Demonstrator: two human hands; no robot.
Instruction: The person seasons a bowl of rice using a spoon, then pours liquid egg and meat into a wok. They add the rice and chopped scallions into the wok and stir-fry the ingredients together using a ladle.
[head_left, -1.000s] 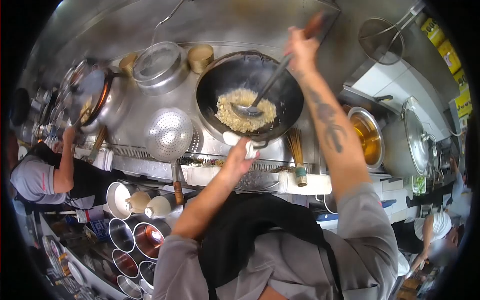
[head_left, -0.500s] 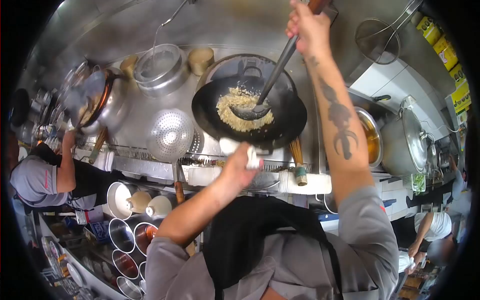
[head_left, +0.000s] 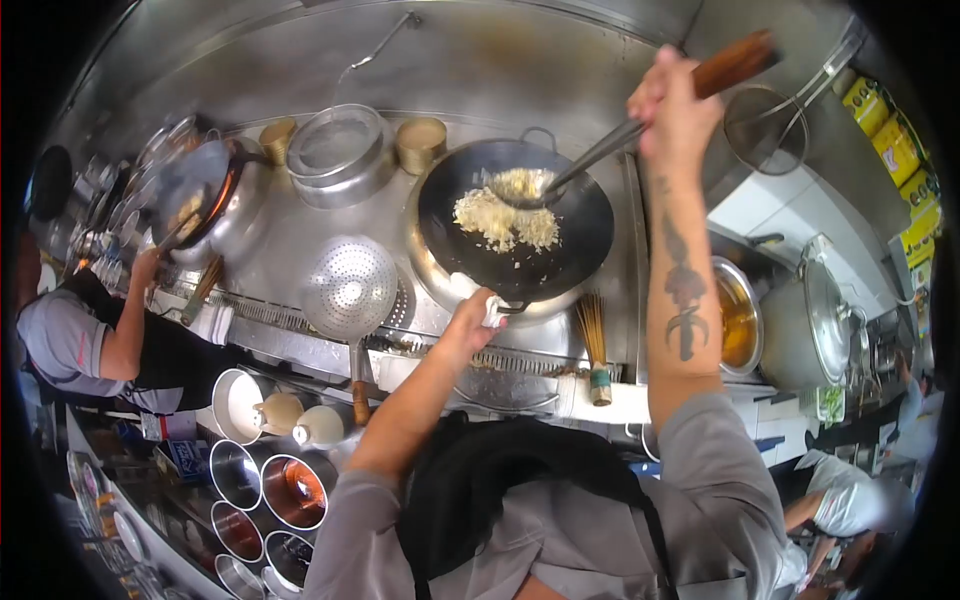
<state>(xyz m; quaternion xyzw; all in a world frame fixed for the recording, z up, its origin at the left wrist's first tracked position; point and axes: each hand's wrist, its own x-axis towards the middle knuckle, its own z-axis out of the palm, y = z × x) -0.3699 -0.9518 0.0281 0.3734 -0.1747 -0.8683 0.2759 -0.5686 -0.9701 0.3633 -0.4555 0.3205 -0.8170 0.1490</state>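
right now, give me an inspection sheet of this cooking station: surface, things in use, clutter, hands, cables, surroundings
Surface: steel stove top, shiny.
Things in use: dark wok holding pale, rice-like food; ladle with food in its bowl.
Clutter: perforated skimmer beside the wok; bristle brush in front.
Hands: left hand holds a white cloth at the wok's near handle; right hand grips the ladle.
Cables: none clearly made out.
Surroundings: co-worker at left by another pan; person in white at far right; yellow boxes at right.
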